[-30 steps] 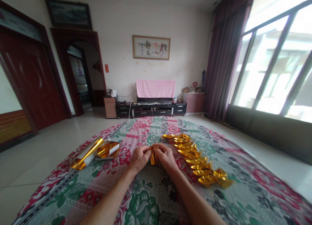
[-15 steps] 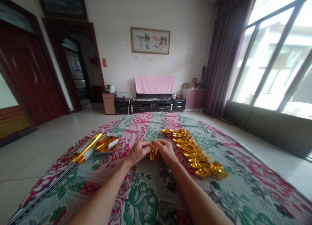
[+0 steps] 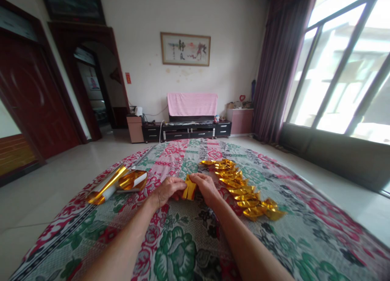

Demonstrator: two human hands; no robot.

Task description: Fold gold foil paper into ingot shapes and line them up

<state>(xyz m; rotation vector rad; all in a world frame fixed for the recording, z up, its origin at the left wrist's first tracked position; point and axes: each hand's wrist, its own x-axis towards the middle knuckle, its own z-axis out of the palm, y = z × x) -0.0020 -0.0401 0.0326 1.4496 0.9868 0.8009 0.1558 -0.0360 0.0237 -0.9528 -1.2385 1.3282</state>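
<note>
Fingers [image 3: 179, 185] of the left hand [image 3: 167, 191] and right hand [image 3: 208, 188] pinch the folded foil [image 3: 191, 189], just below the frame's centre. It lies between them, neither hand clearly nearer, its long axis running roughly up-and-down in frame.

Two hands show, a left hand [image 3: 167, 190] and a right hand [image 3: 205, 187], with one foil piece [image 3: 189, 189] held in them. Folded gold pieces [image 3: 231, 181] number at least eight; they overlap, so the exact count cannot be told. There are two foil rolls [image 3: 108, 184] and one patterned cloth [image 3: 175, 252]. Framed pictures [image 3: 185, 48] come to three: one on the far wall, one above the doorway [image 3: 100, 82], one seen through it. One pink towel [image 3: 192, 104], one curtain [image 3: 271, 78] and one red heart [image 3: 242, 98] complete the count.
</note>
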